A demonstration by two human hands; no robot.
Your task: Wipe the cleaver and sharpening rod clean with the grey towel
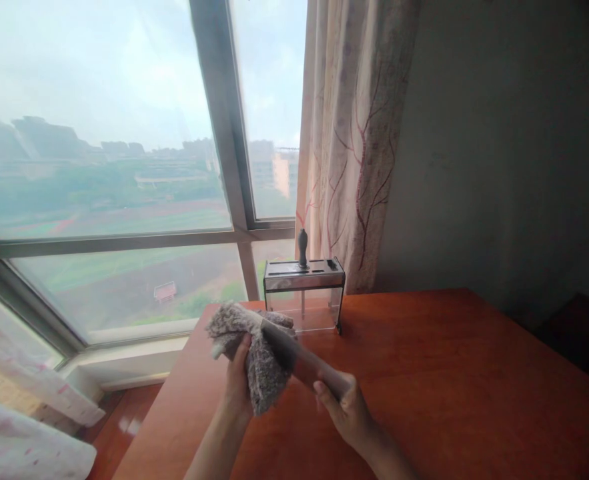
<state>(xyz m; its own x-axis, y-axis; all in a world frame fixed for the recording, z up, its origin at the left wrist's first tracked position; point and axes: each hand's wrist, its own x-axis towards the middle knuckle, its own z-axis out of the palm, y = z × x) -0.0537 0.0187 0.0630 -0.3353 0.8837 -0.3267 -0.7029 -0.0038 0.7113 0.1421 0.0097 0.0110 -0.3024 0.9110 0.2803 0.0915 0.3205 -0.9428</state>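
Observation:
My left hand [240,381] is closed around a fluffy grey cloth [265,385], thumb on top. The cloth is folded about the far end of a knife [307,362], whose tip I cannot see. My right hand [350,415] grips the knife's greyish handle at the lower right. Some blur lies over the blade and handle. Both hands are raised above the near part of the table. Just beyond them stands a clear-sided knife block [304,284] with a metal top, and one dark handle [303,247] sticks up from it.
The reddish-brown wooden table [434,373] stretches to the right. Large windows [109,133] fill the left side, with a sill [134,360] beside the table. A patterned curtain [354,147] hangs behind the block. Another curtain [24,433] is at lower left, and a dark wall [499,167] is at right.

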